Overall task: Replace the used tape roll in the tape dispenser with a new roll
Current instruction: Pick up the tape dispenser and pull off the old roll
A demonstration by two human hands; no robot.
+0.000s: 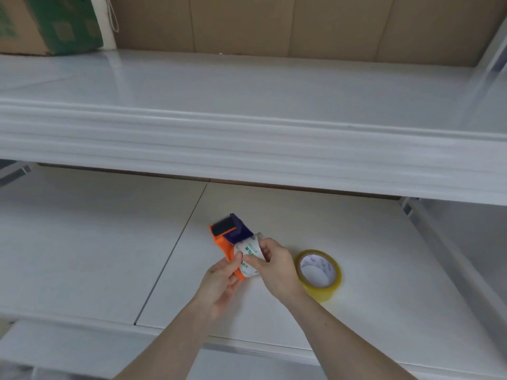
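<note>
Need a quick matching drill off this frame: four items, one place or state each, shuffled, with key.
Items:
1. tape dispenser
2. used roll
3. yellow tape roll
4. cardboard box

States:
A. lying alone on the lower shelf, right of the hands
B. on the upper shelf, far left
C. pinched by the right hand
D. orange and purple, gripped by the left hand

Pairs: 1-D, 2-C, 3-A, 4-B
</note>
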